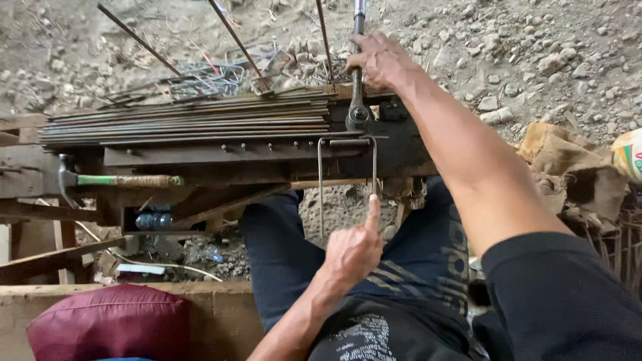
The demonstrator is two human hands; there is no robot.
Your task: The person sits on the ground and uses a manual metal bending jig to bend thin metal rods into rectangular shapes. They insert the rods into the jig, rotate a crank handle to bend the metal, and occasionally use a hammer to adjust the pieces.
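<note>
Right hand (382, 61) was wrapped tight around the lever (358, 60) of a bending tool, fingers closed on the bar above its pivot on the bench (401, 150). Left hand (353, 251) held nothing, forefinger extended and touching the bent wire (346, 172), a U-shaped piece hanging from the bench edge. Straight rods (187, 120) lay stacked just left of the pivot. A hammer (114, 180) rested below them.
</note>
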